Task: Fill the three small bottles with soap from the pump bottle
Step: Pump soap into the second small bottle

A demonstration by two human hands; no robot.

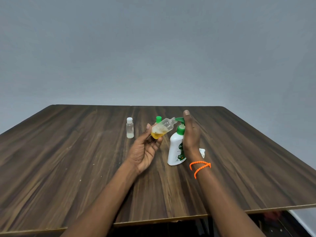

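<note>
Nearest the camera, two bare forearms reach out over the dark wood-grain counter (68, 159), the right wrist wearing an orange beaded band (200, 167). The left hand (145, 151) is turned palm up, its fingers (158, 144) and thumb curled round the base of an uncapped small bottle (163, 128), which it holds tilted, neck pointing up and to the right toward the pump spout; yellow soap pools in the bottle's lower end. Just beside it stands the white pump bottle (176, 149) with its green pump head (179, 119). The right hand (191, 132) is open, fingers straight and together, laid against the pump head with the palm alongside the bottle. A small white object (202, 152) lies on the counter behind the right wrist. Farther back, a green-capped bottle (158, 119) is mostly hidden behind the held one, and a clear white-capped bottle (130, 128) stands upright to the left, apart from the others.
</note>
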